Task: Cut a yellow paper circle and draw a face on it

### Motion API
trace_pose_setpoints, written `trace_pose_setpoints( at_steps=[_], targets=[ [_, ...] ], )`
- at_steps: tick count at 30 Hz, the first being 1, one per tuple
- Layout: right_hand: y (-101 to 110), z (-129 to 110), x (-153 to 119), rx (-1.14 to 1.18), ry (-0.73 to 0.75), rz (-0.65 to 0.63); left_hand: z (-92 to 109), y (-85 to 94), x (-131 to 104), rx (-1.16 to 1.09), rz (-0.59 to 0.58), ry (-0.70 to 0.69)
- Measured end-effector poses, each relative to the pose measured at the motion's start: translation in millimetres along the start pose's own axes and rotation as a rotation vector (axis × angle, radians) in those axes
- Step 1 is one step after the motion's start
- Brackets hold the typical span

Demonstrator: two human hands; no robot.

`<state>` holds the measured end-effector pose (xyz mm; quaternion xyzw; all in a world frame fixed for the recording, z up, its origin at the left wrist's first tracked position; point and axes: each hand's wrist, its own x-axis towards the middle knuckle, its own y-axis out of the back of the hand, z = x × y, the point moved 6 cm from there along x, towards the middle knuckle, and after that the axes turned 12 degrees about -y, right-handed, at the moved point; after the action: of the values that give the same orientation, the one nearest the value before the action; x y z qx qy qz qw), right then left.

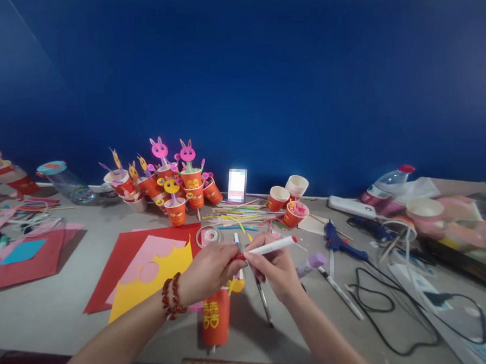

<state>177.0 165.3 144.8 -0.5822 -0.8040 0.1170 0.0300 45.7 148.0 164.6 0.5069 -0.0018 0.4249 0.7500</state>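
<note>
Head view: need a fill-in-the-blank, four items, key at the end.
1. The right hand holds a slim white marker whose end farther from the left hand is ____.
2. The bracelet of dark red beads circles the ____ wrist.
3. Behind the grey table stands a plain ____ wall.
4. The blue plastic glue gun lies in the picture's ____ half.

Missing words: red; left; blue; right.

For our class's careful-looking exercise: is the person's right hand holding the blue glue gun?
No, the blue glue gun lies on the table, while the right hand holds a white marker.
</note>
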Motion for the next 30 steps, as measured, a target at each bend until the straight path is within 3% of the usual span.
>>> trace_pose_setpoints(
  at_steps=[4, 7, 9, 10, 13, 14, 15, 16, 18, 21, 23, 26, 30],
  targets=[
    [-13.2, 19.1, -6.4, 0.134, -0.081, -0.027, -3.4, -8.1, -20.1, -0.074, -0.049, 0.034],
    [-26.0, 31.8, -15.0, 0.226, -0.150, -0.027, -2.6, -19.5, -37.0, -0.443, -0.080, 0.141],
    [-20.6, 28.6, -16.9, 0.291, -0.165, 0.002, -1.0, -23.2, -50.6, -0.648, -0.063, 0.202],
    [-11.2, 22.4, -15.9, 0.321, -0.157, 0.017, -1.0, -22.6, -58.4, -0.699, -0.055, 0.217],
    [55.6, -8.9, -14.3, 0.460, 0.122, 0.339, -12.9, -10.8, -84.8, -0.745, 0.028, 0.285],
    [75.9, -15.7, -14.5, 0.436, 0.221, 0.426, -24.7, -1.7, -94.1, -0.757, 0.163, 0.363],
    [88.4, -15.5, -11.2, 0.353, 0.233, 0.458, -34.6, 7.7, -100.8, -0.724, 0.270, 0.377],
    [93.5, -7.1, -4.8, 0.241, 0.163, 0.450, -41.9, 12.5, -103.7, -0.643, 0.274, 0.352],
    [81.3, 28.4, 11.5, -0.022, -0.086, 0.295, -56.4, 10.8, -103.5, -0.403, 0.153, 0.317],
    [53.3, 78.8, 24.7, -0.131, -0.168, 0.197, -67.7, -7.2, -94.0, -0.236, 0.012, 0.136],
    [39.2, 100.4, 30.2, -0.179, -0.170, 0.168, -70.3, -24.0, -90.2, -0.206, -0.069, 0.030],
    [32.0, 112.8, 33.4, -0.225, -0.147, 0.150, -71.8, -41.8, -90.6, -0.175, -0.151, -0.043],
    [28.7, 114.4, 30.8, -0.270, -0.110, 0.127, -75.5, -48.1, -93.7, -0.168, -0.186, -0.003]
  ],
)
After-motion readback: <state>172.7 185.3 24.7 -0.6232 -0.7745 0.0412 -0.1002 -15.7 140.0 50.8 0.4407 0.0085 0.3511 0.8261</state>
